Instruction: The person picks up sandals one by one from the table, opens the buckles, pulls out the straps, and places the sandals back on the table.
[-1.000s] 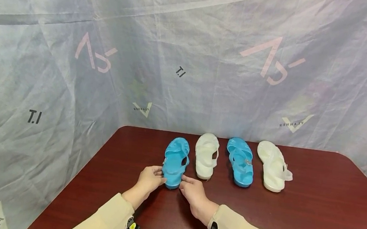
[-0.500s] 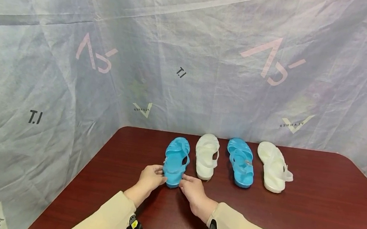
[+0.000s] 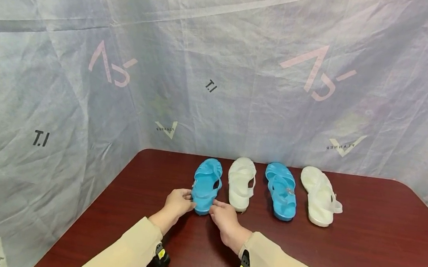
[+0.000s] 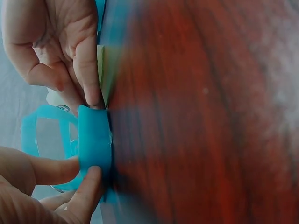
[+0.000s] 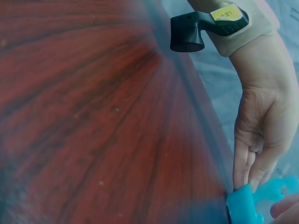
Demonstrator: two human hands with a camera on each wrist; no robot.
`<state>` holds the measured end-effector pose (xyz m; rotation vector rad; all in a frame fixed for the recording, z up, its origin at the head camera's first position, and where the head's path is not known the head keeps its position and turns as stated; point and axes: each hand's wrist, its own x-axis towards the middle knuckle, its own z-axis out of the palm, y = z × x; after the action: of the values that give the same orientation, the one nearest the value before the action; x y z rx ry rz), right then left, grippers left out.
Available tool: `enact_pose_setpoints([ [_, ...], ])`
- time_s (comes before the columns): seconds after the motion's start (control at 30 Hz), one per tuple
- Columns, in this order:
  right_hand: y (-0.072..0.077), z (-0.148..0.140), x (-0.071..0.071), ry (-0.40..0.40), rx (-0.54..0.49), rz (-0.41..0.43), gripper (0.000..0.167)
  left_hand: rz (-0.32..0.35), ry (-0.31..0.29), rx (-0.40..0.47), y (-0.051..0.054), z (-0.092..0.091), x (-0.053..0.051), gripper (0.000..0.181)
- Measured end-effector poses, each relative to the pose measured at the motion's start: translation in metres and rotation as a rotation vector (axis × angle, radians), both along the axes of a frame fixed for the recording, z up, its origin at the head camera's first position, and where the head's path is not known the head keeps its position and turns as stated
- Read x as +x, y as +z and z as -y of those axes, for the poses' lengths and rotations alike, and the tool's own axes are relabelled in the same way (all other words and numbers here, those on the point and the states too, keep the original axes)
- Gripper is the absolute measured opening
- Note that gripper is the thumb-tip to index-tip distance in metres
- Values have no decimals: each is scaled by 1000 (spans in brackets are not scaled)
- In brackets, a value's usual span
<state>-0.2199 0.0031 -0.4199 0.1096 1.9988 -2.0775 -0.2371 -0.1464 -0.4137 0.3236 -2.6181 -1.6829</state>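
Note:
Leftmost in a row of sandals on the table is a blue sandal, sole down with its toe toward the back. My left hand holds its heel from the left, and my right hand from the right. In the left wrist view, the thumb and fingers of the left hand are against the heel, while the right hand's fingertips touch its other side. The right wrist view catches the heel at the bottom edge, with the left hand above it; little of the right hand shows.
To the right stand a white sandal, another blue sandal and another white sandal, all toes to the back. They rest on a dark red wooden table. A grey printed cloth hangs behind it.
Both hands have shifted the leftmost blue sandal a little toward the back of the table, bringing it closer in line with the others. The other sandals stay in place.

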Motion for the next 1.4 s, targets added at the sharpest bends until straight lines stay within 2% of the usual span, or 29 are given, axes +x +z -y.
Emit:
enact_pose_setpoints([
  [0.1, 0, 1, -1, -6, 14, 3, 59, 22, 12, 12, 0, -1, -2, 45],
  [0.3, 0, 2, -5, -11, 49, -10, 58, 20, 12, -32, 1, -2, -7, 46],
  [0.57, -2, 3, -12, -27, 57, -12, 58, 40, 14, -9, -1, -2, -14, 47],
  [0.7, -3, 2, -11, -29, 67, -18, 59, 49, 8, 1, -1, -3, -15, 47],
  [0.87, -2, -2, -10, -20, 122, -44, 60, 38, -17, -25, -1, -6, -14, 50],
  [1.0, -1, -4, -10, 15, 165, -76, 60, -1, -46, -32, 1, -11, -11, 60],
  [1.17, 1, -12, -8, 84, 195, -134, 63, -53, -63, -87, -1, -17, -10, 87],
  [1.3, 3, -21, -5, 114, 297, -257, 63, -130, -82, -170, 1, -22, -8, 99],
  [1.4, 7, -27, -4, 118, 380, -347, 62, -202, -144, -222, 6, -26, -7, 97],
])
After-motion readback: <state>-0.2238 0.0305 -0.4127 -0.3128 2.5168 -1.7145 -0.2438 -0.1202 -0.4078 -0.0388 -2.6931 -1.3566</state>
